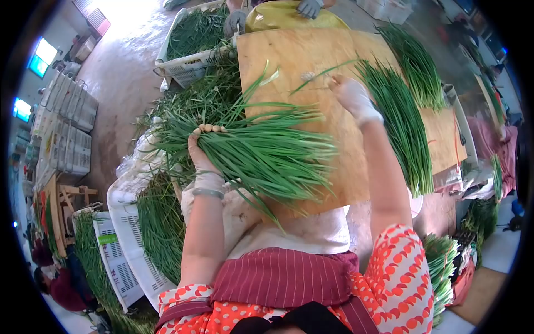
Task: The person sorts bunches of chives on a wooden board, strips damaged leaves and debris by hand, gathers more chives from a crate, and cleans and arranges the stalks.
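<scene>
My left hand [206, 147], in a thin pale glove, is closed around a thick bunch of green garlic chives [272, 150]. The bunch fans out to the right over the wooden board [295, 55], its paler ends toward the middle. My right hand [349, 97], also gloved, is over the board with thumb and fingers pinched together. Just beyond its fingertips runs a single chive blade [317, 77]; whether the fingers grip it I cannot tell. To the right of that hand lies a neat bundle of chives [397, 122], and a second bundle [414, 67] sits farther back.
Loose chives [194, 100] are heaped at the board's left edge. A white crate [192, 64] of greens stands behind them, and another white basket [119, 256] is at lower left. Across the board is a person's gloved hand [309, 8]. Stacked crates [69, 128] line the far left.
</scene>
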Tool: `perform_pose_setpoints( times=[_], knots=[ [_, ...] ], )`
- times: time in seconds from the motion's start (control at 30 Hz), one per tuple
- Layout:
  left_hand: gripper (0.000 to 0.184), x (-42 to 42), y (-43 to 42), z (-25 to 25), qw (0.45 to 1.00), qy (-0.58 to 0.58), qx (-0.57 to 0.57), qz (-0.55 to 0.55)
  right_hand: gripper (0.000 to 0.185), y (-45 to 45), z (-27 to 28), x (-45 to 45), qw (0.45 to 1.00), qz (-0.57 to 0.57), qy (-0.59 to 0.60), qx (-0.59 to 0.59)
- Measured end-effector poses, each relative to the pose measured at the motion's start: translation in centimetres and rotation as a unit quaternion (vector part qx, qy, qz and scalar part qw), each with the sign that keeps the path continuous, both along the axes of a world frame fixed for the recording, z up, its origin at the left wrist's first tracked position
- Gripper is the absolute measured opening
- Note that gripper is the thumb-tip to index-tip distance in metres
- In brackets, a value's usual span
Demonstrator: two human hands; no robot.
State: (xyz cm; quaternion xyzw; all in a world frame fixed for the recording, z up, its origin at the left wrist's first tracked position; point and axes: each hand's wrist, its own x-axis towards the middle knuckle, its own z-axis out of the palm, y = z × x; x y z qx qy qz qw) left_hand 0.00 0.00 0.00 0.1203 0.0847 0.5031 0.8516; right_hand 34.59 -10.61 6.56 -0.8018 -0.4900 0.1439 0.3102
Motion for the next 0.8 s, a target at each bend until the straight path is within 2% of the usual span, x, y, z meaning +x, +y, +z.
perform_pose_setpoints(
  times=[0.07,0.13,0.17,0.2,0.23,0.3,0.33,0.37,0.4,0.43,0.5,0.63,0.7,0.77,0.8],
  knots=[
    [0.008,-0.1,-0.4,0.4,0.999,0.012,-0.027,0.014,0.041,5.0,-1.5,0.1,0.966,-0.104,-0.105,-0.210],
    [0.007,0.3,-0.6,-0.1,0.999,0.014,-0.039,0.026,0.036,10.1,-3.7,-0.2,0.952,-0.007,-0.150,-0.268],
    [0.007,0.1,-0.3,-0.3,0.998,0.022,-0.043,0.031,0.034,11.7,-4.9,-1.2,0.995,0.069,0.043,-0.051],
    [0.008,-0.1,0.1,-0.8,0.999,0.002,-0.044,0.010,0.035,13.0,-5.8,-2.1,0.948,0.139,0.234,0.165],
    [0.008,-0.2,0.6,-0.7,0.999,0.004,-0.039,0.014,0.035,14.0,-4.2,-3.3,0.946,0.145,0.235,0.169],
    [0.009,-0.3,0.2,-1.0,0.999,-0.023,-0.021,-0.009,0.040,13.9,-0.4,-5.0,0.971,0.140,0.135,0.141],
    [0.010,-0.5,0.3,-1.2,0.999,-0.035,-0.017,-0.016,0.040,14.5,-1.6,-5.0,0.971,0.141,0.137,0.139],
    [0.010,-0.5,0.2,-1.3,0.999,-0.035,-0.020,-0.015,0.039,15.1,-3.4,-4.7,0.974,0.200,-0.006,0.109],
    [0.010,-0.4,0.0,-1.2,0.999,-0.034,-0.020,-0.016,0.039,15.1,-3.6,-5.1,0.952,0.255,-0.149,0.076],
    [0.010,-0.4,0.0,-1.1,0.999,-0.033,-0.018,-0.017,0.039,15.1,-3.7,-5.4,0.952,0.257,-0.149,0.076],
    [0.010,-0.4,-0.1,-1.2,0.999,-0.030,-0.020,-0.011,0.034,14.9,-3.7,-6.4,0.971,0.201,-0.126,-0.036],
    [0.011,-0.4,-0.5,-0.9,0.999,-0.028,-0.028,-0.001,0.026,15.0,-4.7,-4.1,0.973,0.179,-0.130,-0.064],
    [0.012,-0.4,-0.6,-1.0,1.000,-0.025,-0.018,0.002,0.021,14.5,-5.5,-2.5,0.982,0.157,-0.084,-0.055],
    [0.012,-0.4,-0.5,-1.1,1.000,-0.022,-0.007,0.006,0.021,14.2,-7.5,0.2,0.995,0.074,0.054,0.036],
    [0.012,-0.4,-0.4,-1.2,1.000,-0.022,0.000,0.003,0.021,13.9,-7.0,1.1,0.995,0.073,0.053,0.035]
  ],
)
